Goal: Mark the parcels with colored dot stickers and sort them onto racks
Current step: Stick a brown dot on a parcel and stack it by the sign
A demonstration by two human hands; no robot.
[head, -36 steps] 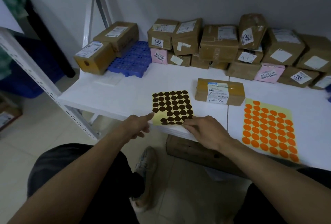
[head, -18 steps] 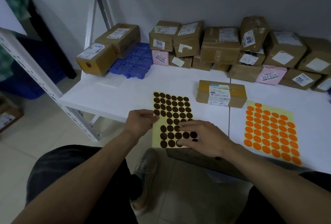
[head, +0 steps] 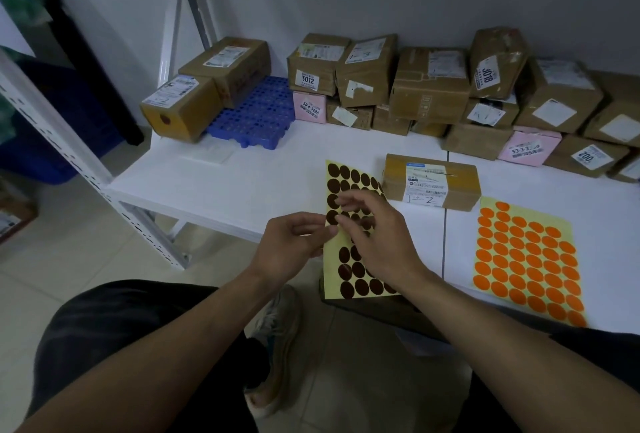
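A yellow sheet of dark brown dot stickers [head: 349, 183] is lifted off the white table [head: 242, 186] and held upright over its front edge. My left hand [head: 294, 242] pinches the sheet's left edge. My right hand [head: 377, 242] lies across the sheet's middle, fingertips curled on the dots; whether it holds a sticker cannot be told. A flat brown parcel [head: 431, 181] marked "1-2" lies just behind the sheet. A sheet of orange dot stickers [head: 526, 256] lies flat at the right.
Many brown and pink parcels [head: 429, 86] are stacked along the back wall. Two brown boxes [head: 180, 106] sit on a blue plastic pallet [head: 256, 113] at the back left. A white rack post [head: 69, 152] slants at the left. My knees and a shoe are below.
The brown sticker sheet has come up off the table and now stands tilted in my left hand. My right hand moved from the sheet's lower edge up onto its middle.
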